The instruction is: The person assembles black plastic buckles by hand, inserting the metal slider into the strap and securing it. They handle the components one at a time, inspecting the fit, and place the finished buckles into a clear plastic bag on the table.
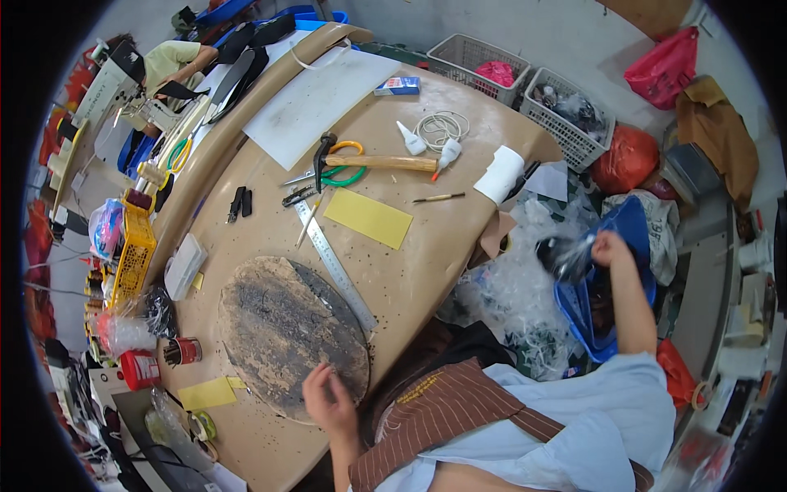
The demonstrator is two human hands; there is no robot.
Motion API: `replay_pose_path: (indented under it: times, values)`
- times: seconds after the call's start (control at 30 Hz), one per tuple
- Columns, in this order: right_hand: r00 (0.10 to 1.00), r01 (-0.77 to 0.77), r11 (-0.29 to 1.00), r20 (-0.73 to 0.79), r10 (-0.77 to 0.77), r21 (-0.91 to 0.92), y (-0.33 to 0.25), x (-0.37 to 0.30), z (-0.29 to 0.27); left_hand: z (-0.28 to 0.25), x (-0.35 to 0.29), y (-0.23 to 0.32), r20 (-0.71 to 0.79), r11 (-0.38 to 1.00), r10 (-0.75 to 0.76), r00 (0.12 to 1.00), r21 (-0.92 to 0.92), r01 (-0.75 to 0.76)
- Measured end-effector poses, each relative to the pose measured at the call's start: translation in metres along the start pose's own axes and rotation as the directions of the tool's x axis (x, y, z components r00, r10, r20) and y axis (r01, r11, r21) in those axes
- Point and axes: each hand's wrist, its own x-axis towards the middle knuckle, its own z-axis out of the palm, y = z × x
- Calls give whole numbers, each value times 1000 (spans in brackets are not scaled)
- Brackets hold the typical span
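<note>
My right hand (607, 248) reaches out to the right and is closed on a clear plastic bag (567, 260) with something dark in it. The bag hangs at the edge of a blue plastic bin (648, 271), which has dark things inside that I cannot make out. At the table's near edge, my left hand (330, 403) is open, with loosely bent fingers and nothing in them. It is over the lower right part of a worn, dark oval slab (283, 336) lying on the table. Whether it touches the slab I cannot tell.
On the brown table (426, 283) lie a hammer (385, 162), scissors (348, 174), a steel ruler (336, 269) and yellow paper (367, 219). Crumpled clear plastic (520, 299) is heaped between table and bin. Grey crates (479, 57) stand behind. Another person (172, 61) sits far left near a sewing machine.
</note>
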Motion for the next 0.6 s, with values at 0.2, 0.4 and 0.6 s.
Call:
replay_pose_path:
  times: [0.2, 0.4, 0.6]
  values:
    - [743, 605, 776, 224, -631, 177, -253, 4, 92, -44, -21, -67, -200, 966, -233, 952, 66, 250]
    - [619, 769, 638, 273, -736, -23, -208, -57, 182, -68, -53, -92, -314, 908, -388, 867, 30, 418]
    - [804, 572, 589, 535, -261, -571, -92, -31, 161, -79, -52, -126, -335, 898, -406, 850, 24, 439]
